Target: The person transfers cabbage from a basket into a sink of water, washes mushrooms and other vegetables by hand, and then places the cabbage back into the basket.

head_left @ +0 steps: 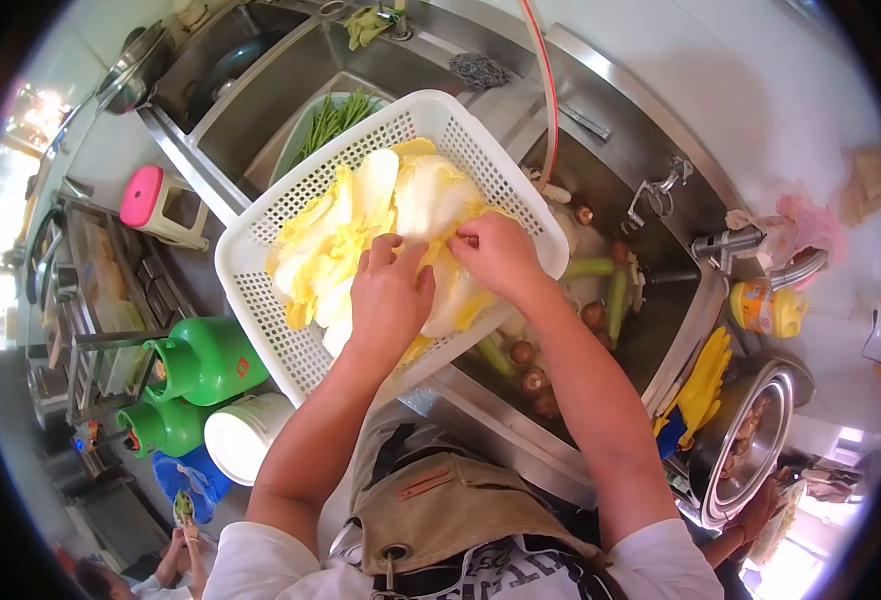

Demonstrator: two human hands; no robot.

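Note:
A white perforated plastic basket (253, 262) rests across the sink edge, heaped with pale yellow and white napa cabbage leaves (333, 232). My left hand (389, 295) lies over the middle of the heap, its fingers slightly bent and apart, touching the leaves. Just to its right, my right hand (499, 258) has its fingers curled in on a cabbage leaf at the right side of the heap. Its fingertips are partly hidden.
Behind the basket, green beans (339, 122) sit in a tub. The right sink basin holds water with mushrooms (533, 380) and green stalks (616, 305). A red hose (551, 110) hangs into it. Green gas cylinders (216, 360) and a white bucket (246, 440) stand left. Other people work nearby.

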